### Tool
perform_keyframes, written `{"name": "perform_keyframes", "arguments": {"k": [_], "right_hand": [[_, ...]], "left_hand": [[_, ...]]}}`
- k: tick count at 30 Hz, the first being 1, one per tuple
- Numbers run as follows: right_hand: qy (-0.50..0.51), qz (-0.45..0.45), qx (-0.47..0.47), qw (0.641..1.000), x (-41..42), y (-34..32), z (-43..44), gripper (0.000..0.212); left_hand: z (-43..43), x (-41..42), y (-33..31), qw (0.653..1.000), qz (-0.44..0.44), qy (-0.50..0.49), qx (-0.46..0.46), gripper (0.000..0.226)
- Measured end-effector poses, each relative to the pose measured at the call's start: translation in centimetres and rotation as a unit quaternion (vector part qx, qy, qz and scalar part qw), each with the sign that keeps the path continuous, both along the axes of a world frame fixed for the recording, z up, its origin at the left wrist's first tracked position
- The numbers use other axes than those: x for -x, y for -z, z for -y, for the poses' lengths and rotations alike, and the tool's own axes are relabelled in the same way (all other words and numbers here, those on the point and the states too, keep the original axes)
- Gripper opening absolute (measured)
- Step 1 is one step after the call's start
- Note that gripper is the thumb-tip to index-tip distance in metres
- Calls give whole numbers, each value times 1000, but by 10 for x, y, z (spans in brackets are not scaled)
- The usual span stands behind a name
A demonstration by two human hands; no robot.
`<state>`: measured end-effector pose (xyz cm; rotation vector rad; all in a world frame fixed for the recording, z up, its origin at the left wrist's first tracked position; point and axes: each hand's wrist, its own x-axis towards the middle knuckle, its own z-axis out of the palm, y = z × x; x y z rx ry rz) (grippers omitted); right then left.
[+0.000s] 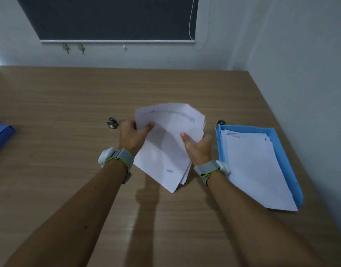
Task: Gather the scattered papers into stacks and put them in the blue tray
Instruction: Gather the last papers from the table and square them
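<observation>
I hold a loose stack of white papers (166, 145) above the middle of the wooden table, its sheets fanned unevenly at the far end. My left hand (132, 136) grips the stack's left edge, thumb on top. My right hand (197, 146) grips its right side, thumb on top as well. To the right lies the blue tray (287, 164) with a pile of white papers (254, 166) inside; the near end of that pile sticks out over the tray's front edge.
A blue folder (1, 138) lies at the table's left edge. Two small metal binder clips sit on the table, one (112, 122) left of the stack, one (221, 122) behind the tray's far corner. Walls close the back and the right.
</observation>
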<state>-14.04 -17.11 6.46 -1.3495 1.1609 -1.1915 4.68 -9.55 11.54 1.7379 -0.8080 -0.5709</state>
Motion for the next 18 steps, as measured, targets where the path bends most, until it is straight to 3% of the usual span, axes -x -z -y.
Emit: {"name": "perform_keyframes", "arguments": {"k": [3, 6, 12, 18], "right_hand": [[25, 20, 48, 998, -8, -38, 16, 21], [17, 76, 63, 995, -11, -72, 23, 8], [-67, 103, -105, 987, -6, -55, 11, 12], [15, 16, 38, 999, -17, -41, 8, 17]], "left_hand": [[5, -5, -18, 998, -52, 26, 40, 34], [4, -12, -21, 995, -79, 66, -1, 33], [-1, -6, -3, 996, -60, 59, -26, 41], [4, 7, 0, 998, -45, 22, 31, 34]]}}
